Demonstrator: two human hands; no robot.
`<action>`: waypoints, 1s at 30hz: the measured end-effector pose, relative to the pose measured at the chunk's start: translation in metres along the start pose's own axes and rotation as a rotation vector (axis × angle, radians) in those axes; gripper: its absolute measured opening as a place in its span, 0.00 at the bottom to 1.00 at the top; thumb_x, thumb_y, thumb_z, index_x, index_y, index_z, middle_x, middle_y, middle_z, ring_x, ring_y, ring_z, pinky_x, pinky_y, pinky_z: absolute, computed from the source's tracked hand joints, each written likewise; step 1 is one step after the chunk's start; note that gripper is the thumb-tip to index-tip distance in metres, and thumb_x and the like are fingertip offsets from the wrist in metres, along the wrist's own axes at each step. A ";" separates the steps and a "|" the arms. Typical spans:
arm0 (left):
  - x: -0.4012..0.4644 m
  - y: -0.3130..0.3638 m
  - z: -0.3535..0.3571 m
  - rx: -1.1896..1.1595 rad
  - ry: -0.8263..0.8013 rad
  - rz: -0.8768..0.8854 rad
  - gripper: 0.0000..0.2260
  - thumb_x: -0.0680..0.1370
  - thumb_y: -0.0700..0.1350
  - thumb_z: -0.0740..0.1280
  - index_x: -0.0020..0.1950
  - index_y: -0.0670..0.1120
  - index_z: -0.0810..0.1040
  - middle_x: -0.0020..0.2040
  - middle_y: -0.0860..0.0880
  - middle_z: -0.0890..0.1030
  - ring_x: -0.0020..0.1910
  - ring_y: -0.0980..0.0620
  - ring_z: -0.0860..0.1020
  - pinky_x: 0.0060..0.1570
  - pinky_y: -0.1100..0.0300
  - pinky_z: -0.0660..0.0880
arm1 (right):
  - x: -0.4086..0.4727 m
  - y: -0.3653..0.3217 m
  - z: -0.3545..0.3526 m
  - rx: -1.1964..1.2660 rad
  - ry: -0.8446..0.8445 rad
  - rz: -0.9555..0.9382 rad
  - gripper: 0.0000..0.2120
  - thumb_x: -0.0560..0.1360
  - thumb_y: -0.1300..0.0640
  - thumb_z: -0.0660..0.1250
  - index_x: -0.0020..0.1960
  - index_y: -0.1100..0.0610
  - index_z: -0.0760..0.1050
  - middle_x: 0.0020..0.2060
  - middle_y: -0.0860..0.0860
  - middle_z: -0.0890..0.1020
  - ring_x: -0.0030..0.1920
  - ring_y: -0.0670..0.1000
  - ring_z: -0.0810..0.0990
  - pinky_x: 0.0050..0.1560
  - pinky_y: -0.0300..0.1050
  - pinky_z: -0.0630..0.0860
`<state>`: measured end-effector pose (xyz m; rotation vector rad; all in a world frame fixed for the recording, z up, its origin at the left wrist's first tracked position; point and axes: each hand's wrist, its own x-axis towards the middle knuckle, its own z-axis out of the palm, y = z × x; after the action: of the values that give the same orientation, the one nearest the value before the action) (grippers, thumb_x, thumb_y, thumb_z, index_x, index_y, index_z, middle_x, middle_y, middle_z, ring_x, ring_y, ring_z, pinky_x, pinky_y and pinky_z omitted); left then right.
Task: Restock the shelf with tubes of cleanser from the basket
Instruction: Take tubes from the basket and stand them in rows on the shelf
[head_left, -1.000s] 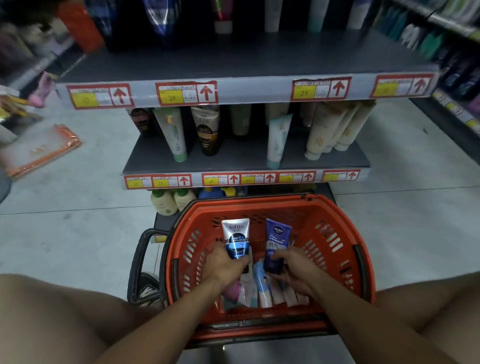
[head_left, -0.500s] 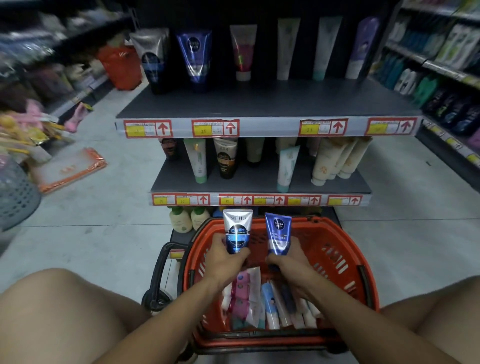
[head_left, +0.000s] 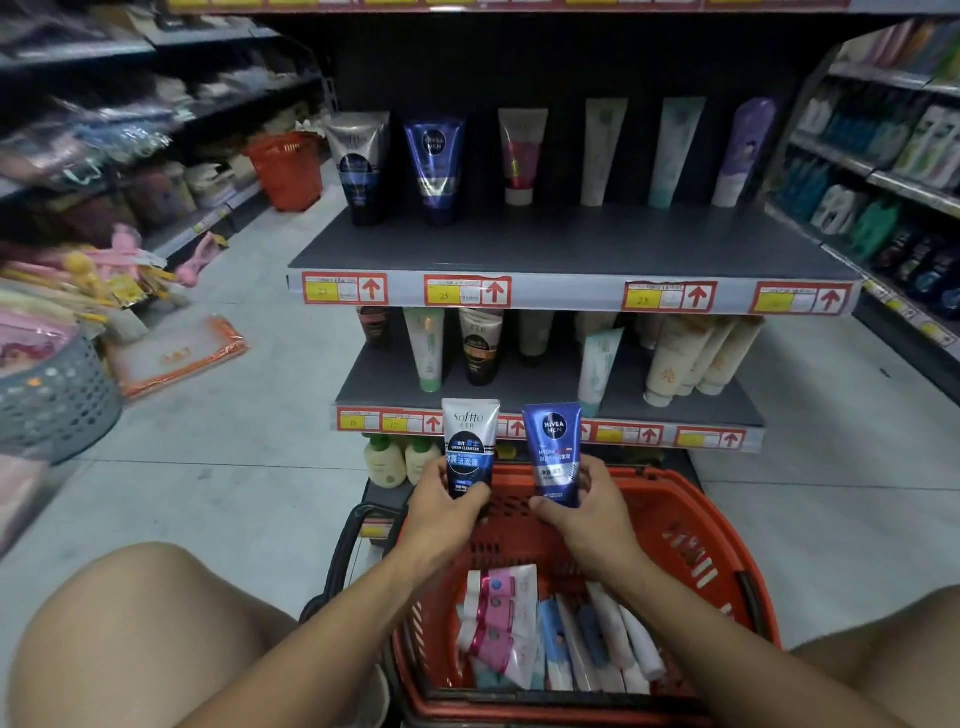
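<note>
Holding two tubes upright above the orange basket (head_left: 706, 525), my left hand (head_left: 441, 512) grips the white Softto tube (head_left: 469, 447), my right hand (head_left: 587, 512) the blue Nivea tube (head_left: 553, 452); more tubes (head_left: 550, 639) lie heaped inside, below the shelf (head_left: 566, 249).

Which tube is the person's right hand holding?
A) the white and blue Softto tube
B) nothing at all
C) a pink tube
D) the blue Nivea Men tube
D: the right hand grips the blue Nivea Men tube above the orange basket, while the left hand holds the Softto tube.
</note>
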<state>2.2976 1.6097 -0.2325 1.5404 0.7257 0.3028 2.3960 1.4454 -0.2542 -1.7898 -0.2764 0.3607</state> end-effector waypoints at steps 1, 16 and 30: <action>-0.001 0.001 -0.001 0.014 -0.002 0.009 0.16 0.78 0.39 0.73 0.64 0.48 0.75 0.52 0.48 0.85 0.49 0.51 0.85 0.42 0.62 0.81 | 0.001 -0.002 0.001 -0.010 0.004 -0.010 0.32 0.67 0.63 0.82 0.66 0.49 0.71 0.55 0.47 0.83 0.53 0.46 0.84 0.55 0.45 0.81; 0.007 0.029 -0.017 0.021 0.055 0.258 0.25 0.70 0.45 0.84 0.63 0.54 0.78 0.53 0.55 0.86 0.53 0.58 0.84 0.53 0.61 0.82 | 0.018 -0.035 0.006 0.046 -0.039 -0.166 0.30 0.68 0.59 0.81 0.66 0.48 0.73 0.55 0.49 0.86 0.55 0.49 0.85 0.61 0.56 0.81; 0.043 0.100 -0.040 0.171 0.192 0.459 0.24 0.69 0.52 0.83 0.62 0.56 0.79 0.49 0.57 0.87 0.48 0.60 0.85 0.48 0.60 0.83 | 0.048 -0.125 0.011 -0.076 0.072 -0.364 0.26 0.67 0.52 0.83 0.60 0.44 0.75 0.48 0.43 0.86 0.48 0.44 0.85 0.52 0.51 0.84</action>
<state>2.3319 1.6720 -0.1414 1.8524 0.5476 0.7544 2.4361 1.5034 -0.1403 -1.7790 -0.5602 0.0272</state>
